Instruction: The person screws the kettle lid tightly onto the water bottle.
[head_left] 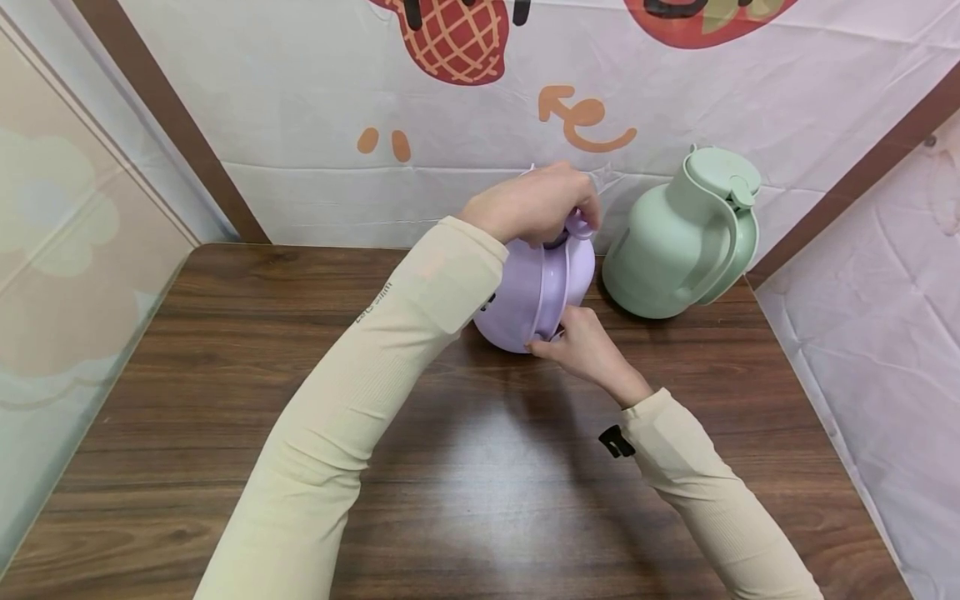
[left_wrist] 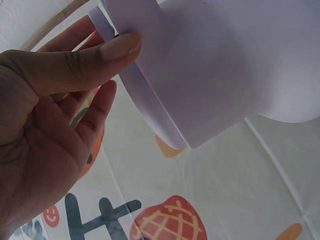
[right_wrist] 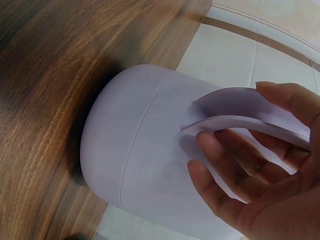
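Observation:
A lilac thermos jug (head_left: 517, 287) stands on the wooden table by the back wall, its handle side facing me. At its top, my left hand (head_left: 536, 207) pinches the lid (left_wrist: 145, 105) at the edge between thumb and fingers. In the head view that hand covers most of the jug's neck and spout. Low on the jug, my right hand (head_left: 585, 348) grips the curved handle (right_wrist: 237, 122), thumb on one side and fingers on the other, as the right wrist view shows. Whether the lid is loose I cannot tell.
To the right of the lilac jug stands a pale green thermos jug (head_left: 667, 242) with a lid and handle, close beside it. A printed white sheet (head_left: 300, 167) hangs behind the table (head_left: 480, 500). Another sheet (head_left: 885, 292) borders the right side.

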